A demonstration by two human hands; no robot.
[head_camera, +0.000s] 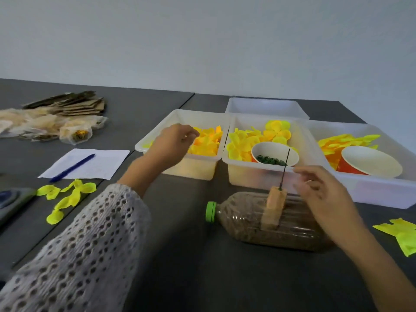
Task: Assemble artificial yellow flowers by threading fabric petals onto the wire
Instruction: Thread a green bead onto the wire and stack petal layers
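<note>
A thin dark wire [285, 165] stands upright in a cork block [273, 208] fixed on a brown-filled plastic bottle [247, 219] that lies on its side. My right hand [322, 190] hovers just right of the wire with its fingers loosely bent, a small gap away from it and holding nothing. My left hand [173, 143] reaches into the left white bin [157, 124], and its curled fingertips pinch at the yellow-orange fabric petals [207, 143] heaped there.
The middle bin [234, 164] holds yellow petals and a paper cup of green rings [273, 159]. The right bin [382, 192] holds more petals and an orange cup [371, 163]. Loose petals [67, 197] lie at left and others [403, 233] at right. A paper sheet with a blue pen [72, 168] lies at left.
</note>
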